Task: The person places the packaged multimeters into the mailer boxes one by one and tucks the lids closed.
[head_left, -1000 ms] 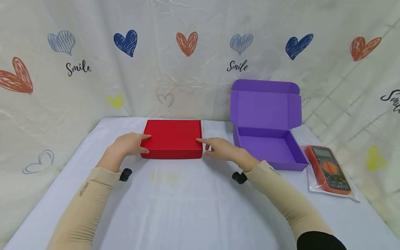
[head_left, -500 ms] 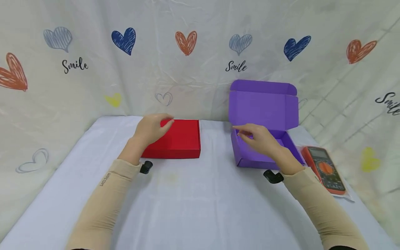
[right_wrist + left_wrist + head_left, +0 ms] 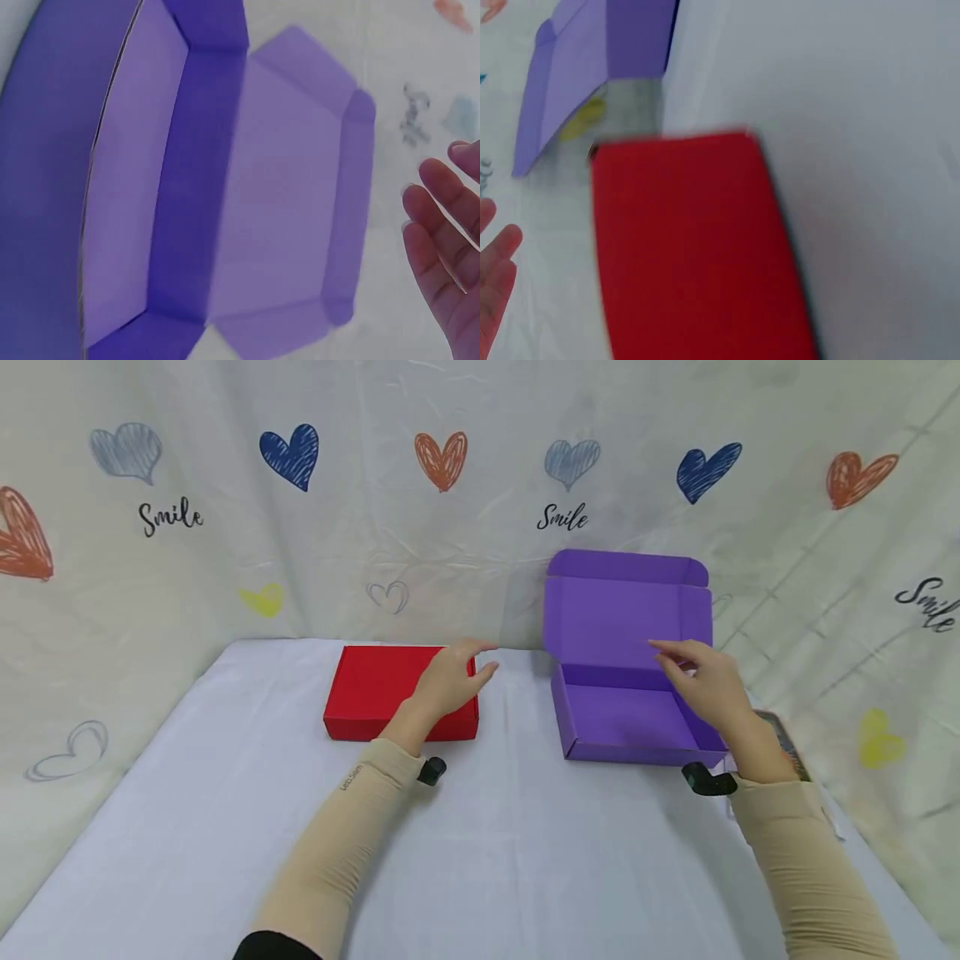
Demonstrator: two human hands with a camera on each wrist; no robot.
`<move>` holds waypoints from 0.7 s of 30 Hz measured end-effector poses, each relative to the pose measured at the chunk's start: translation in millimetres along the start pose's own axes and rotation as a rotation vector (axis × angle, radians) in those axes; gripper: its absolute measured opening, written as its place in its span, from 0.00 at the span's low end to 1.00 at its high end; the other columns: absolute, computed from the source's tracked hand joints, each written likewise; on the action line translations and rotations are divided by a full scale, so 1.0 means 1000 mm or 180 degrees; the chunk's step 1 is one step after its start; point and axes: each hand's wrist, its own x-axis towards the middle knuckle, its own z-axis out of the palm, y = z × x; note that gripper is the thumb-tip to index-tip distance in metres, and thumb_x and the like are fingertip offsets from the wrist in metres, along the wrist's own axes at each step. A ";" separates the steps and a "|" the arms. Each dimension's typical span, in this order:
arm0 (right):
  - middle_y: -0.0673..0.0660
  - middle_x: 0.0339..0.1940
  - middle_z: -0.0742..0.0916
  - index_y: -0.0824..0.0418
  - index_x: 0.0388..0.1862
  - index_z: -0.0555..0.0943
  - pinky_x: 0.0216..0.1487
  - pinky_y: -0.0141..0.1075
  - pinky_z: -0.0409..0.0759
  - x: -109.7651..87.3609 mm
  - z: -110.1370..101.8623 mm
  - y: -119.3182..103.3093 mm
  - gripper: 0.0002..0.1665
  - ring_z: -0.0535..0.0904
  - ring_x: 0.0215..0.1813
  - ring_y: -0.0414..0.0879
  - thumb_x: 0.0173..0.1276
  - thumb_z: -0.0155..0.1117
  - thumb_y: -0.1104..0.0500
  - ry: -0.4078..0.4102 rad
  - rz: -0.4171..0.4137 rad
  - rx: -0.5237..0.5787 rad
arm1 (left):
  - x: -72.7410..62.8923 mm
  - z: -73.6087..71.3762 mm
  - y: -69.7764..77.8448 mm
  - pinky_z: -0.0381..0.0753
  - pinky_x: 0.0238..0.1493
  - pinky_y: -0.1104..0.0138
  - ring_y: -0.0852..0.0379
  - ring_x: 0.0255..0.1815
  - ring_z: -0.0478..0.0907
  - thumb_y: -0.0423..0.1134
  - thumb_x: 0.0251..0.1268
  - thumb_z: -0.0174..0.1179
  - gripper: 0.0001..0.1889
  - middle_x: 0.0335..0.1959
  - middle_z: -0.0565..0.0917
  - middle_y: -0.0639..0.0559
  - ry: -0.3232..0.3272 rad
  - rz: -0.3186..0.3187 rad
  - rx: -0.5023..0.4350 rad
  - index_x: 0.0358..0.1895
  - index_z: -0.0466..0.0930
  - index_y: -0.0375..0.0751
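Note:
A closed red box (image 3: 382, 681) lies flat toward the back of the table, left of an opened purple box (image 3: 622, 710). My left hand (image 3: 448, 681) is over the red box's right part, fingers extended and holding nothing. In the left wrist view the red box (image 3: 697, 247) fills the lower middle, with the left fingers (image 3: 499, 262) at the left edge. My right hand (image 3: 705, 681) hovers over the purple box's right side, its fingers relaxed around nothing. The right wrist view shows the purple box's bare inside (image 3: 135, 172) and raised lid (image 3: 281, 187), with the right fingers (image 3: 442, 240) apart from them.
A multimeter (image 3: 780, 739) in a clear bag lies right of the purple box, mostly hidden behind the right wrist. A white cloth (image 3: 480, 860) covers the table. Behind it hangs a pale curtain (image 3: 495, 552) printed with hearts.
Both hands have left the red box's sides and moved right, the left across the red box, the right over the purple box. Both boxes stay in place on the table.

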 end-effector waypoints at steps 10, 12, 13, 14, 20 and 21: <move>0.72 0.60 0.83 0.70 0.69 0.76 0.38 0.17 0.68 -0.030 -0.021 0.052 0.26 0.75 0.45 0.26 0.81 0.55 0.54 -0.0483 0.1448 -0.0125 | 0.014 0.070 0.024 0.61 0.76 0.60 0.52 0.77 0.63 0.48 0.75 0.61 0.33 0.76 0.69 0.50 -0.0776 -0.0013 -0.0338 0.78 0.65 0.45; 0.74 0.62 0.80 0.72 0.70 0.73 0.38 0.19 0.69 -0.034 -0.023 0.060 0.29 0.84 0.52 0.44 0.81 0.54 0.54 -0.0661 0.1550 -0.0139 | 0.015 0.080 0.029 0.60 0.76 0.59 0.53 0.79 0.61 0.51 0.73 0.63 0.37 0.78 0.66 0.52 -0.0949 -0.0069 -0.0486 0.81 0.60 0.47; 0.75 0.63 0.79 0.74 0.71 0.71 0.38 0.20 0.70 -0.037 -0.023 0.064 0.30 0.84 0.56 0.55 0.81 0.54 0.54 -0.0745 0.1593 -0.0132 | 0.016 0.084 0.032 0.60 0.77 0.58 0.53 0.79 0.60 0.52 0.72 0.64 0.40 0.79 0.64 0.52 -0.1043 -0.0088 -0.0559 0.82 0.58 0.48; 0.76 0.64 0.78 0.75 0.72 0.69 0.39 0.22 0.72 -0.038 -0.024 0.068 0.31 0.81 0.60 0.64 0.81 0.53 0.54 -0.0841 0.1631 -0.0141 | 0.016 0.089 0.034 0.60 0.77 0.57 0.54 0.80 0.58 0.54 0.71 0.65 0.42 0.80 0.63 0.53 -0.1142 -0.0107 -0.0605 0.83 0.56 0.49; 0.81 0.67 0.72 0.78 0.75 0.62 0.57 0.55 0.79 -0.046 -0.023 0.085 0.35 0.73 0.65 0.75 0.83 0.50 0.53 -0.1373 0.1871 -0.0059 | 0.016 0.103 0.044 0.60 0.76 0.57 0.56 0.81 0.55 0.59 0.61 0.72 0.52 0.82 0.58 0.55 -0.1569 -0.0252 -0.0573 0.84 0.51 0.56; 0.81 0.67 0.72 0.78 0.75 0.62 0.59 0.60 0.77 -0.047 -0.022 0.086 0.35 0.72 0.66 0.75 0.83 0.50 0.52 -0.1401 0.1910 -0.0062 | 0.016 0.104 0.045 0.60 0.76 0.57 0.55 0.81 0.55 0.59 0.60 0.73 0.52 0.82 0.57 0.53 -0.1606 -0.0260 -0.0540 0.84 0.52 0.56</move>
